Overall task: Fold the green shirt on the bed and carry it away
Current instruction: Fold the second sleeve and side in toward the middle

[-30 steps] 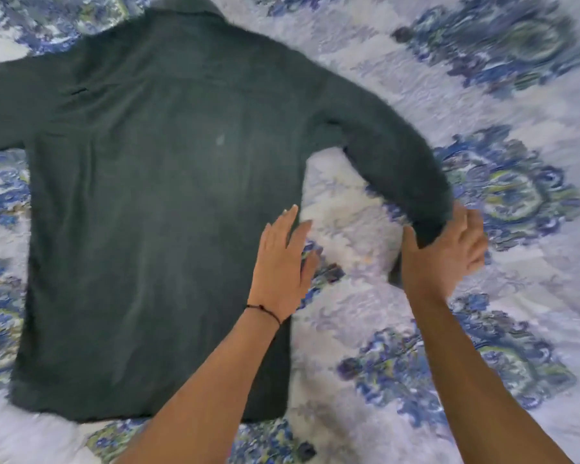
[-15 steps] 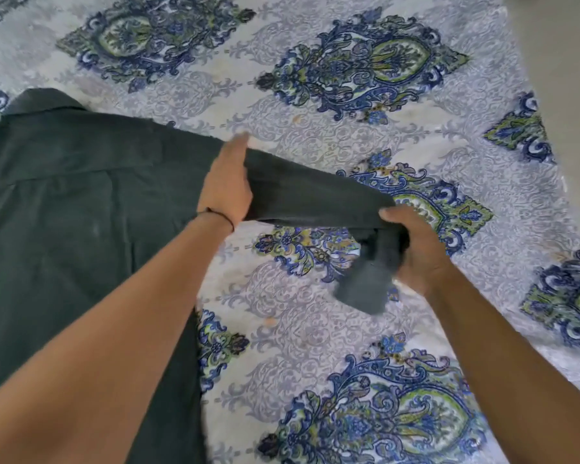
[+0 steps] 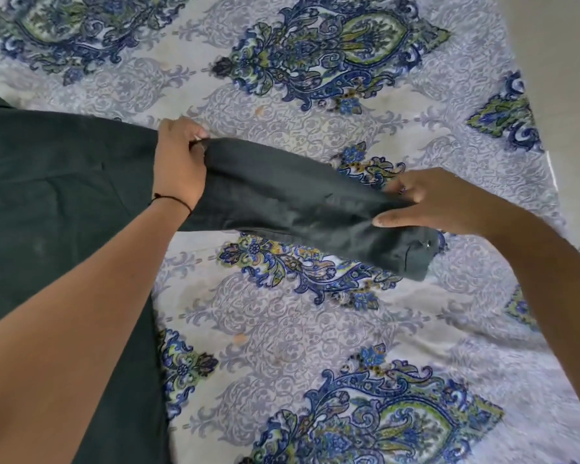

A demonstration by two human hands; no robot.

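Note:
The dark green shirt [image 3: 54, 195] lies flat on the bed at the left, back side up. Its right sleeve [image 3: 282, 199] stretches out to the right, lifted slightly off the sheet. My left hand [image 3: 178, 165] grips the sleeve near the shoulder seam, fingers curled over the cloth. My right hand [image 3: 429, 202] pinches the sleeve close to the cuff [image 3: 412, 256], thumb on top; the cuff end hangs down past it. The shirt's left part runs out of view.
The bed is covered with a lilac sheet [image 3: 315, 329] printed with blue and green paisley. The bed's right edge [image 3: 546, 155] runs diagonally at the upper right, with pale floor [image 3: 570, 61] beyond it.
My left hand went from flat on the shirt's body up to the shoulder and now grips it. My right hand pulled the sleeve out sideways and straighter; my view swung right.

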